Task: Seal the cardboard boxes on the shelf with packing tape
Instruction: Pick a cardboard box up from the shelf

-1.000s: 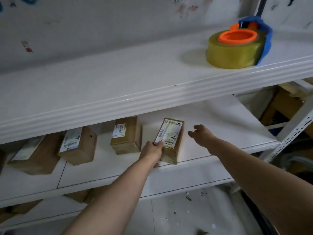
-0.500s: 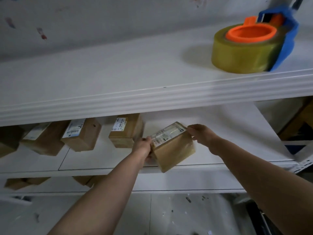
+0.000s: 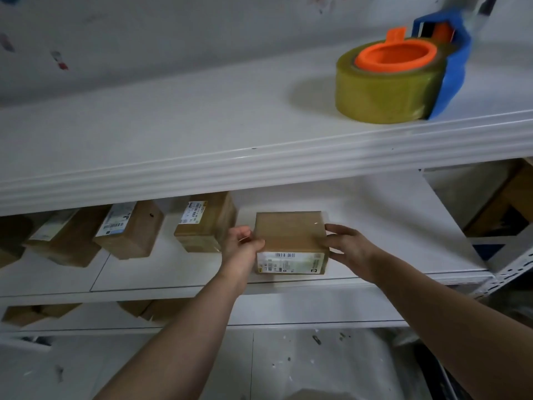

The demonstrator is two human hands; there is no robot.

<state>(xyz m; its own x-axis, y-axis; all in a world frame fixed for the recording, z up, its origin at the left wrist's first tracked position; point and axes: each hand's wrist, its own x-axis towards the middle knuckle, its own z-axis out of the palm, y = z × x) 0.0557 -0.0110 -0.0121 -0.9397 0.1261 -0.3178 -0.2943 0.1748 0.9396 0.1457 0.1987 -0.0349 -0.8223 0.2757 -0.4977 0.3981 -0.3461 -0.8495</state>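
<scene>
A small cardboard box [image 3: 290, 235] stands near the front edge of the middle shelf [image 3: 375, 215], its plain brown face up and its white label facing me. My left hand [image 3: 240, 246] grips its left side, thumb on top. My right hand [image 3: 347, 248] grips its right side. A large roll of yellowish packing tape [image 3: 386, 90] with an orange core sits in a blue dispenser on the top shelf [image 3: 173, 134], up and to the right of both hands.
Three more labelled cardboard boxes [image 3: 206, 223] [image 3: 129, 229] [image 3: 62, 241] lie to the left on the middle shelf. Further boxes [image 3: 37, 313] sit on the lower shelf. A white perforated shelf upright [image 3: 507, 269] stands at the right, with brown cartons behind it.
My right hand reached in and took the box's right side. Both hands turned the box, so the label went from facing up to facing me, and set it square near the shelf's front.
</scene>
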